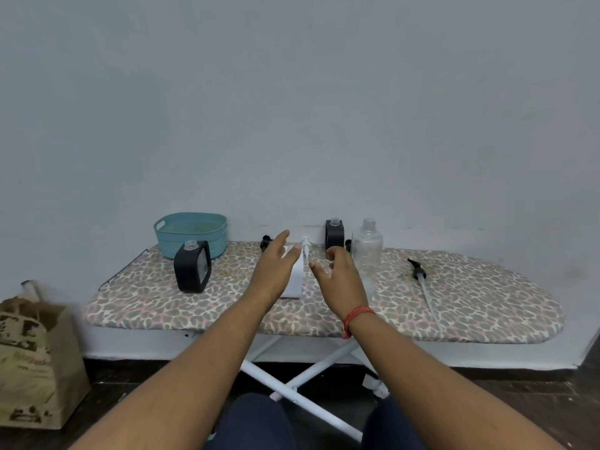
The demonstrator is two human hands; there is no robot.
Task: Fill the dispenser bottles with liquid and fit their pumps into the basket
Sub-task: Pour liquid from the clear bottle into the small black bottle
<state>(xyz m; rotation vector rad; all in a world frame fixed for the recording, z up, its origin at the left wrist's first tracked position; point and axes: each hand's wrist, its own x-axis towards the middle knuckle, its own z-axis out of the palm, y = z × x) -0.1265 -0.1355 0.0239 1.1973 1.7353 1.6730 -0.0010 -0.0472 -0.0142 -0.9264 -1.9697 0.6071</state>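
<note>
a: hands? where's the white bottle (294, 280)?
b: left hand (274, 266) and right hand (337, 276) both spread, holding nothing, flanking it mid-board.
a: basket (191, 233)?
b: ten o'clock, behind a black bottle (192, 266). clear bottle (367, 251) at two o'clock.

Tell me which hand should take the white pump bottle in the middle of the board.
Probably the left hand: its straight fingers already lie against the white pump bottle, partly covering it. The right hand hovers open just beside it, nearer the clear bottle.
</note>
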